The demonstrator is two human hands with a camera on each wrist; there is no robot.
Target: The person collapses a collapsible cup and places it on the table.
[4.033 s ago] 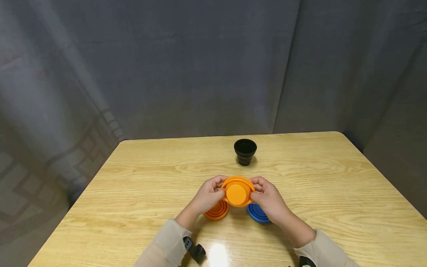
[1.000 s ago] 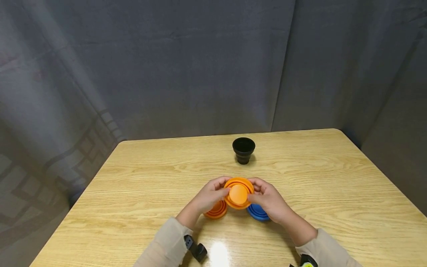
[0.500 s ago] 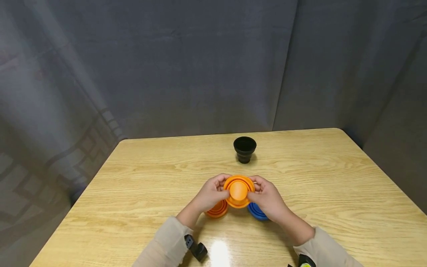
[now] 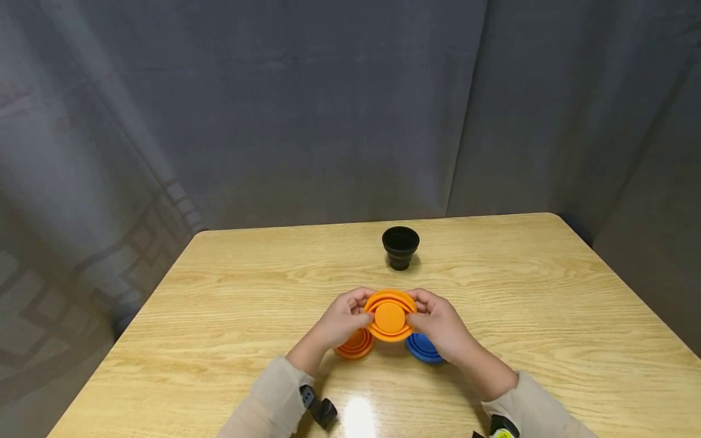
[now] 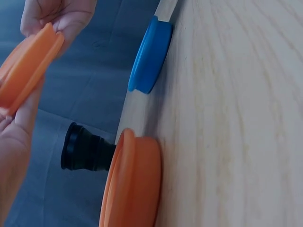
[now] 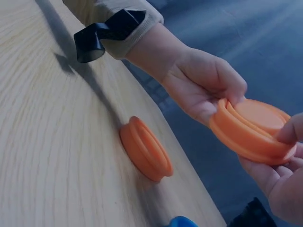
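Head view: beige sleeves point(image 4: 274, 389) are covering the forearms nearest the camera, and a black device point(image 4: 319, 407) is sitting by the left cuff. Beyond them, a darker orange cup point(image 4: 355, 345) is resting on the wooden table point(image 4: 246, 292) to the left and a blue cup point(image 4: 425, 351) to the right, both partly hidden. The left hand point(image 4: 342, 319) and right hand point(image 4: 442, 326) are pinching opposite sides of a shallow orange cup point(image 4: 390, 318), holding it above the table with its round flat disc facing the person. Farther off, a black cup point(image 4: 400, 247) is standing upright, and a grey curtain point(image 4: 328, 121) is hanging behind the table.
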